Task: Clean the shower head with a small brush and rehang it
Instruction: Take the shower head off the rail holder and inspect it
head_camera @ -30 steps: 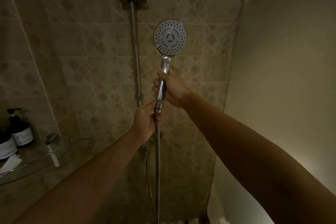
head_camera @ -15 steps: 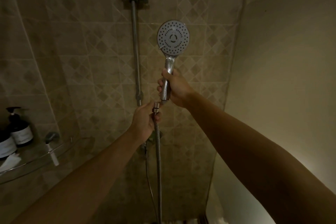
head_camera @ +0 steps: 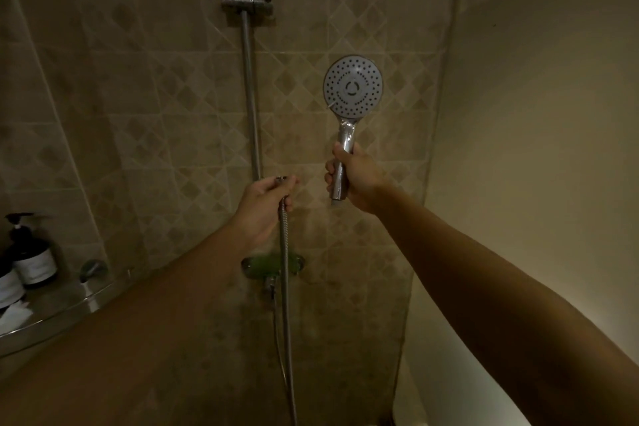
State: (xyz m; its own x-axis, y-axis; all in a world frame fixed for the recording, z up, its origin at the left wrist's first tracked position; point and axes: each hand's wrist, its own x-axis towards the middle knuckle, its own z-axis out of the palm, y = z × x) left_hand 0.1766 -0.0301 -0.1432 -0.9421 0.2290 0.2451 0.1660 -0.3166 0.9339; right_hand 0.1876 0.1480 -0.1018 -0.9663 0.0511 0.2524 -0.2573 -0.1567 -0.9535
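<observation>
The shower head [head_camera: 353, 86] has a round grey face with many nozzle holes and a chrome handle. My right hand [head_camera: 356, 178] is closed around that handle and holds it upright in front of the tiled wall. The handle's lower end is bare, with no hose on it. My left hand [head_camera: 264, 199] grips the top end of the metal hose [head_camera: 285, 270], whose chrome nut shows above my fingers. The hose hangs straight down from that hand. The two hands are apart, left of each other by a hand's width. No brush is in view.
A chrome riser rail [head_camera: 250, 107] runs up the wall with a slider bracket [head_camera: 246, 3] near the top. The mixer valve [head_camera: 273, 264] sits below my left hand. A glass corner shelf [head_camera: 72, 303] at the left carries dark pump bottles [head_camera: 29, 252]. A plain wall stands to the right.
The hose end and the shower head handle, joined a second ago, have come apart. My left hand moved left with the hose, and my right hand moved right with the head.
</observation>
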